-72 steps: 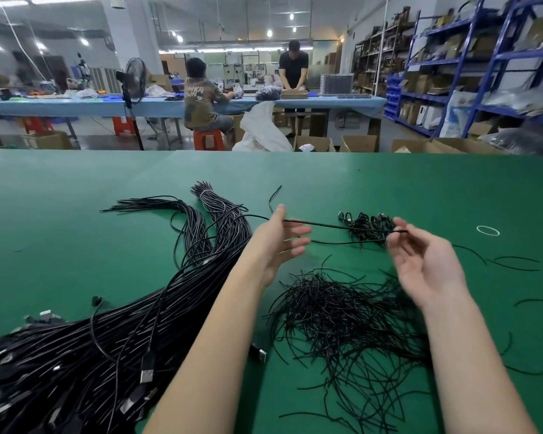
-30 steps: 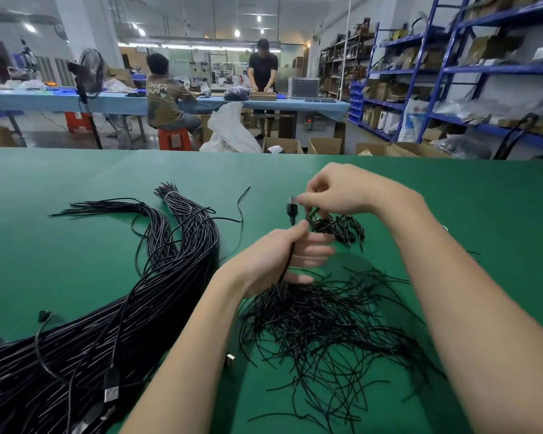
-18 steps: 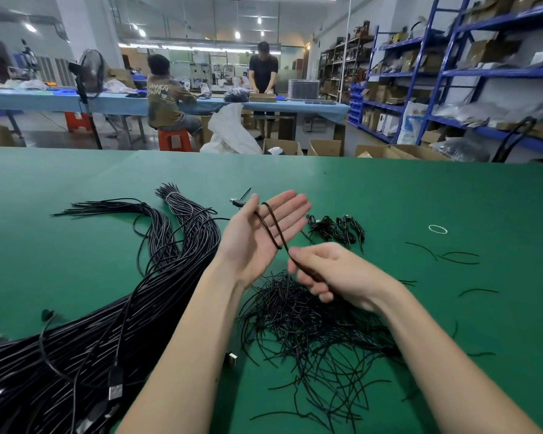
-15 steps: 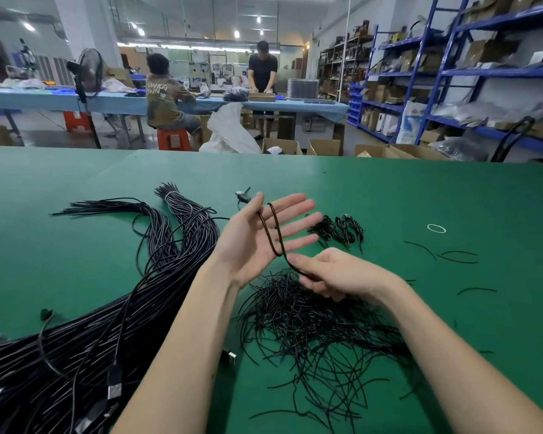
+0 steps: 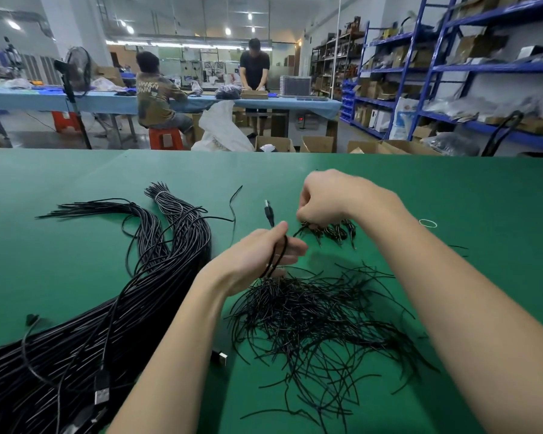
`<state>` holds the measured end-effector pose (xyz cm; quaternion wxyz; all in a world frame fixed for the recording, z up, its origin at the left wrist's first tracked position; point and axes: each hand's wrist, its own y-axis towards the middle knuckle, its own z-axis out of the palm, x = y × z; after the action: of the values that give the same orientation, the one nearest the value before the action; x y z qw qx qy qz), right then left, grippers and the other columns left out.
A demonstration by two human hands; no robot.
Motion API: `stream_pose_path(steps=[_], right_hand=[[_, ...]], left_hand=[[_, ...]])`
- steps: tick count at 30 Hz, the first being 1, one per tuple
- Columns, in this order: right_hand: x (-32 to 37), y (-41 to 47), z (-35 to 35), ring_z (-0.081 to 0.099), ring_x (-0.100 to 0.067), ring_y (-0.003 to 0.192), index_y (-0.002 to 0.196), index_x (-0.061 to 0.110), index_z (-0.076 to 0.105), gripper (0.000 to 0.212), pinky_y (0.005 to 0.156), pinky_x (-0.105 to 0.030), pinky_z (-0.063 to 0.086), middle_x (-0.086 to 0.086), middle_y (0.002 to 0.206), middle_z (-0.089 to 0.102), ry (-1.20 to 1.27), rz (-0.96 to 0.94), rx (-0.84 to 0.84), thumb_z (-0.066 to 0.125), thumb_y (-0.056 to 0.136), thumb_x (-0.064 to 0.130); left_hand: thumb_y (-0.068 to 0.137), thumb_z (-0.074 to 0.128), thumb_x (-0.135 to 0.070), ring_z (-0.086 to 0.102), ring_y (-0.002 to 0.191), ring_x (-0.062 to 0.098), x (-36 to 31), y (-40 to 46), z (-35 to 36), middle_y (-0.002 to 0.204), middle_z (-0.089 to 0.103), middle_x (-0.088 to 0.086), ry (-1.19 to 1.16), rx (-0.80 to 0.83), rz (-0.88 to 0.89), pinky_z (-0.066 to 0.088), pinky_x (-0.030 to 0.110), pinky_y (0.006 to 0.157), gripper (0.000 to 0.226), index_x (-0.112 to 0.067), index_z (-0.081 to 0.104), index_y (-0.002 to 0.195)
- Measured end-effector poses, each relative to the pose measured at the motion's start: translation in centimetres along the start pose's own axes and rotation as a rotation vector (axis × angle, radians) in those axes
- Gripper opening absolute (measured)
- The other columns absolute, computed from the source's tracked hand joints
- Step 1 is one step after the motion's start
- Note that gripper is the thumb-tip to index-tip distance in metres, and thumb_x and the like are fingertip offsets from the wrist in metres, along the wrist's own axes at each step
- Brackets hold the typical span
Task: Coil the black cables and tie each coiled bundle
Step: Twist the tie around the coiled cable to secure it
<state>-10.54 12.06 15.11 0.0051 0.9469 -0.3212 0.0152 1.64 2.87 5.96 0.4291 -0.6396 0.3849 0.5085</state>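
Note:
My left hand (image 5: 257, 255) grips loops of one black cable (image 5: 276, 256) wound across its fingers; the cable's plug end (image 5: 268, 211) sticks up beyond the thumb. My right hand (image 5: 329, 195) is raised beyond it, fingers curled down and pinching the cable's strand above a small heap of coiled bundles (image 5: 333, 231). A thick sheaf of uncoiled black cables (image 5: 113, 308) runs from the lower left toward the table's middle. A loose pile of thin black tie wires (image 5: 320, 321) lies under my forearms.
The green table (image 5: 452, 189) carries a white rubber band (image 5: 427, 223) at right and a few stray ties (image 5: 456, 247). A USB plug (image 5: 102, 394) lies at lower left. Two people work at a blue table (image 5: 76, 100) beyond; blue shelving (image 5: 436, 70) stands right.
My left hand has turned from palm-up with fingers spread to curled around the cable loops. My right hand has swung from near the tie pile up and away, over the coiled bundles.

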Motion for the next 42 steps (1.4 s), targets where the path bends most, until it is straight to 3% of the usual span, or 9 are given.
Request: stream_pose_path(steps=[5, 8, 14, 20, 23, 28, 31, 37, 42], right_hand=[[1.0, -3.7, 4.7, 0.052, -0.010, 0.048, 0.080, 0.016, 0.070, 0.032, 0.047, -0.021, 0.043, 0.000, 0.068, 0.068, 0.856, -0.028, -0.028, 0.053, 0.104, 0.029], [0.4, -5.3, 7.2, 0.048, -0.007, 0.047, 0.093, 0.012, 0.066, 0.029, 0.042, -0.017, 0.039, 0.003, 0.062, 0.059, 1.390, -0.003, 0.196, 0.049, 0.108, 0.029], [-3.0, -5.4, 8.6, 0.027, -0.003, 0.040, 0.061, 0.026, 0.062, 0.042, 0.035, -0.012, 0.023, 0.013, 0.052, 0.033, 1.338, -0.002, 0.608, 0.060, 0.096, 0.048], [-4.8, -2.4, 4.3, 0.037, -0.006, 0.050, 0.083, 0.011, 0.061, 0.022, 0.044, -0.016, 0.030, 0.005, 0.062, 0.047, 0.834, 0.042, 0.575, 0.058, 0.103, 0.020], [-3.4, -1.6, 1.3, 0.046, -0.010, 0.054, 0.097, 0.004, 0.063, 0.005, 0.050, -0.019, 0.039, 0.000, 0.061, 0.053, 0.632, 0.023, 0.611, 0.062, 0.098, 0.009], [-1.0, -1.7, -0.2, 0.077, -0.021, 0.079, 0.100, 0.004, 0.079, 0.016, 0.085, -0.034, 0.061, -0.005, 0.079, 0.079, 0.382, 0.064, 0.252, 0.070, 0.092, 0.015], [-0.1, -2.6, 0.7, 0.075, -0.019, 0.086, 0.091, 0.019, 0.080, 0.016, 0.082, -0.031, 0.060, -0.003, 0.090, 0.079, 0.293, 0.114, 0.002, 0.066, 0.087, 0.014], [-0.3, -4.8, 5.8, 0.076, -0.015, 0.066, 0.096, 0.011, 0.073, 0.013, 0.074, -0.035, 0.064, -0.006, 0.080, 0.076, 0.928, 0.238, -0.354, 0.062, 0.094, 0.005], [-0.1, -5.7, 8.6, 0.074, -0.007, 0.068, 0.092, 0.015, 0.072, 0.012, 0.057, -0.018, 0.056, -0.001, 0.075, 0.077, 1.453, 0.206, -0.345, 0.067, 0.095, 0.004]], left_hand=[[0.109, 0.018, -0.043, 0.071, 0.089, 0.013, -0.5, 0.6, -0.3, 0.105, 0.074, 0.008, -0.551, -0.067, 0.139, 0.057, 0.035, 0.088, 0.062, -0.001, 0.060, 0.125], [0.109, 0.018, -0.043, 0.070, 0.107, 0.026, -0.9, 0.2, -0.4, 0.121, 0.070, 0.018, -0.779, 0.022, 0.196, 0.058, 0.036, 0.089, 0.063, 0.004, 0.055, 0.130], [0.108, 0.021, -0.041, 0.062, 0.119, 0.041, -0.9, -0.7, -1.3, 0.137, 0.059, 0.022, -0.881, 0.279, 0.284, 0.056, 0.047, 0.094, 0.062, 0.005, 0.052, 0.134], [0.105, 0.028, -0.047, 0.069, 0.109, 0.032, -1.0, -1.4, -0.5, 0.137, 0.061, 0.016, -0.366, 0.552, 0.067, 0.057, 0.037, 0.091, 0.059, -0.006, 0.062, 0.130], [0.107, 0.024, -0.046, 0.069, 0.111, 0.032, -0.6, -1.1, 0.4, 0.133, 0.065, 0.011, -0.228, 0.498, -0.053, 0.057, 0.036, 0.092, 0.056, -0.007, 0.058, 0.129], [0.107, 0.026, -0.044, 0.067, 0.114, 0.031, -0.5, -0.5, 0.1, 0.129, 0.068, 0.008, -0.232, 0.270, -0.052, 0.057, 0.038, 0.094, 0.054, -0.006, 0.060, 0.127], [0.108, 0.027, -0.042, 0.066, 0.116, 0.027, -0.6, -0.3, 0.2, 0.131, 0.067, 0.004, -0.192, 0.158, 0.024, 0.052, 0.039, 0.102, 0.051, -0.010, 0.063, 0.124], [0.109, 0.027, -0.040, 0.065, 0.118, 0.021, -0.5, 0.4, 0.3, 0.134, 0.065, 0.001, -0.170, 0.040, 0.120, 0.048, 0.038, 0.106, 0.052, -0.008, 0.060, 0.132], [0.109, 0.027, -0.039, 0.060, 0.123, 0.012, -0.2, 0.1, 0.2, 0.134, 0.065, 0.001, -0.115, 0.073, 0.136, 0.042, 0.035, 0.112, 0.045, -0.016, 0.064, 0.121]])
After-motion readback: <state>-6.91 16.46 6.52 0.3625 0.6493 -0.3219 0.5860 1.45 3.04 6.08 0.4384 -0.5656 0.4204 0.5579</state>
